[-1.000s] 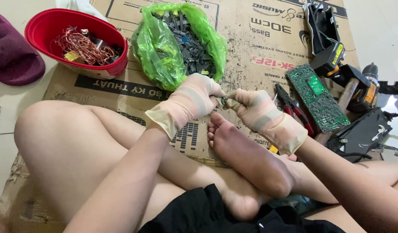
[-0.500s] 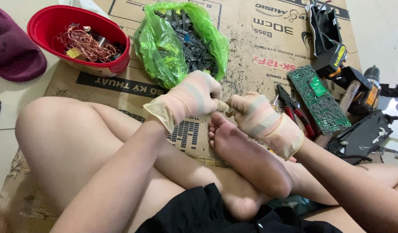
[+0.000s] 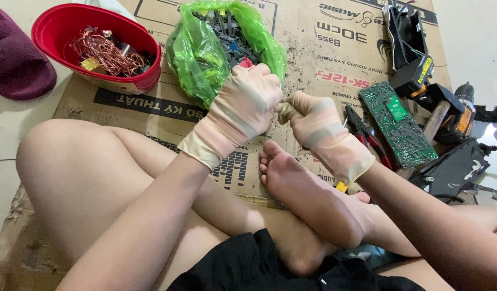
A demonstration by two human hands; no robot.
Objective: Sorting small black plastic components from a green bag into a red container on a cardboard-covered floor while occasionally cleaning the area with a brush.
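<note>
Both hands wear thin beige gloves and meet knuckle to knuckle above the middle of the flattened cardboard sheet that covers the floor. The left hand is clenched into a fist, and the right hand is curled tight as well, its fingertips pinched together where the two hands touch; something small seems to be gripped between them, but what it is cannot be told. Just below the hands the person's bare foot rests on the cardboard, toes pointing up toward the fists. Directly behind the left hand, toward the far edge of the sheet, lies an open green plastic bag filled with dark small parts. Farther left, at the far left corner of the cardboard, stands a red bowl holding a tangle of copper wire. Just beside the right hand lie red-handled pliers, and next to them a green circuit board. Near the right edge of the sheet rests a black and yellow cordless drill.
</note>
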